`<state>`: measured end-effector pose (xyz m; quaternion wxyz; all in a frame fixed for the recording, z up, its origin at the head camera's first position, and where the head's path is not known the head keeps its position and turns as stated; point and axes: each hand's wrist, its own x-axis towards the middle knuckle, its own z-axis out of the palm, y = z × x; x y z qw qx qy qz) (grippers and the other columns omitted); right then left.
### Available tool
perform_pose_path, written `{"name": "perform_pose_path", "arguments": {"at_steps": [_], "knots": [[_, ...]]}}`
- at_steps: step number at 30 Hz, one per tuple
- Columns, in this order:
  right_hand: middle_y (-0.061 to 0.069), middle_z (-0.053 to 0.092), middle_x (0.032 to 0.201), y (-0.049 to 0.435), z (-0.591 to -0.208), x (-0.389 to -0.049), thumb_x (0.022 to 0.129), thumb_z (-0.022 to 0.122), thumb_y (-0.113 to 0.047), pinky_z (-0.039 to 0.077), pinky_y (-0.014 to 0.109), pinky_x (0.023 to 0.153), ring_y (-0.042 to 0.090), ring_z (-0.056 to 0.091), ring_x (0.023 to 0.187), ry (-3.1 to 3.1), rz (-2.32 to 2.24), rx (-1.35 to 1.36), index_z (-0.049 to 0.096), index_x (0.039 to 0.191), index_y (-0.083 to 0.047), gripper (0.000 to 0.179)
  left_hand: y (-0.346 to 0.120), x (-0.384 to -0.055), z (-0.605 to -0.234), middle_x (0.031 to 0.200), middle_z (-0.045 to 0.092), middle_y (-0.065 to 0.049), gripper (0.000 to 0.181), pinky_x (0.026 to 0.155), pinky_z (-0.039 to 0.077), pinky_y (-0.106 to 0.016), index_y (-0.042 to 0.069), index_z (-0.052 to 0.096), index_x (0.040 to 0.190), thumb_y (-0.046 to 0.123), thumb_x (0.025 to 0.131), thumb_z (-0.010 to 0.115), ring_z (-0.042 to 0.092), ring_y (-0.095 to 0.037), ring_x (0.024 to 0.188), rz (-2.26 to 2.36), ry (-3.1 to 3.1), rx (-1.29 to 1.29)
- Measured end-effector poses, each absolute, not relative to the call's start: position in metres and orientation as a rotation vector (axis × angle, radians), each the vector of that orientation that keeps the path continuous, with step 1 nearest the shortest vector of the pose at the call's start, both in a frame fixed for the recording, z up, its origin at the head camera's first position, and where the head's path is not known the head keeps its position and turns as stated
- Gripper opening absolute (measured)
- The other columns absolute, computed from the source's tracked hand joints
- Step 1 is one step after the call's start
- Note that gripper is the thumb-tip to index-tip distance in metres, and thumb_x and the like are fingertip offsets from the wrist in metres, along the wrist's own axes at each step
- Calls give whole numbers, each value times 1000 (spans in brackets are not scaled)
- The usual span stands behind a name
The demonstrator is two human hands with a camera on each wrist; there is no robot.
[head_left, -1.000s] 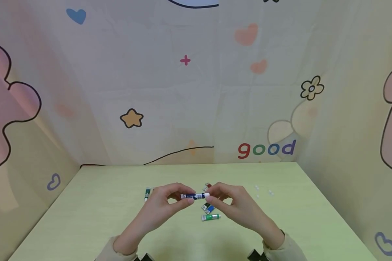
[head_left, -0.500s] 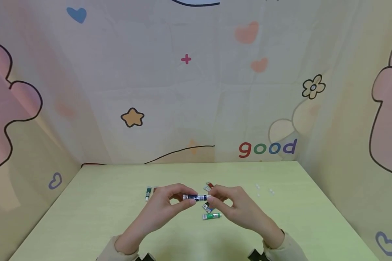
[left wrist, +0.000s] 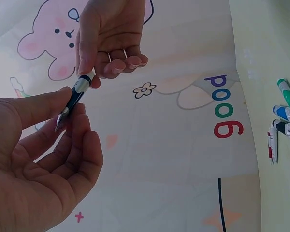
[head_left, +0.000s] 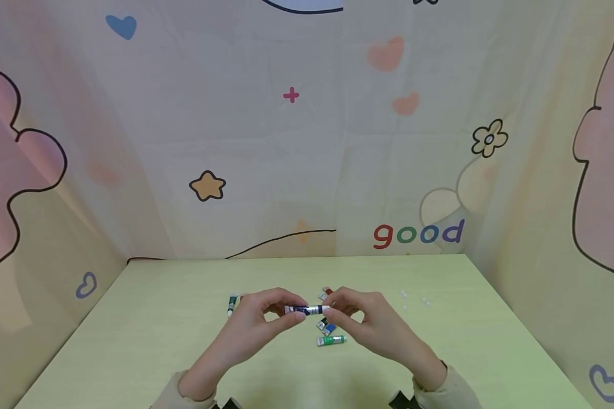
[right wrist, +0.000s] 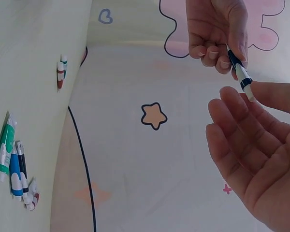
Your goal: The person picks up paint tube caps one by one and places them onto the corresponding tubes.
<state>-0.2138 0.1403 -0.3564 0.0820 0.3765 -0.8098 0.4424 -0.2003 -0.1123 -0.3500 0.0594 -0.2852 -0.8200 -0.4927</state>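
Observation:
Above the table, a small dark blue paint tube [head_left: 307, 310] with a white cap lies level between the two hands. My left hand [head_left: 261, 318] pinches its crimped end between thumb and fingers. At the other end, my right hand [head_left: 368, 321] pinches the white cap [right wrist: 252, 93] between thumb and index finger. In the left wrist view the tube [left wrist: 77, 93] slants up from the left thumb to the right fingertips. Below the hands a green paint tube [head_left: 331, 341] rests on the table, near a blue tube [head_left: 330, 329], a black tube [right wrist: 22, 166] and a red tube [head_left: 328, 291].
A dark green tube [head_left: 232, 305] lies left of the left hand, beside a brownish-red tube [right wrist: 61, 76]. Several tiny white bits [head_left: 426, 302] are scattered on the right of the table [head_left: 440, 352]. A printed cloth [head_left: 307, 147] walls in the back and sides.
Both hands keep hold of the tube in nearly the same place. The tube seems slightly rotated, its label showing differently. The head view shifts a little.

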Motion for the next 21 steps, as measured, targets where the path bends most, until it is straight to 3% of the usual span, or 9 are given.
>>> {"name": "perform_pose_path", "arguments": {"at_steps": [13, 21], "knots": [[-13, 64, 82, 140, -358, -212, 105, 57, -25, 48, 25, 58, 4, 59, 71, -2482, 1185, 1198, 65, 99, -22, 10, -111, -201, -350, 96, 70, 14, 15, 71, 51, -29, 21, 76, 108, 24, 93, 74, 63, -11, 82, -1439, -2500, -893], [-9, 56, 75, 138, -361, -213, 107, 52, -24, 43, 24, 61, 3, 48, 66, -2519, 1191, 1191, 62, 93, -21, 17, -111, -200, -349, 95, 70, 14, 15, 68, 50, -28, 21, 76, 108, 23, 93, 74, 63, -11, 82, -1414, -2497, -903]]}}
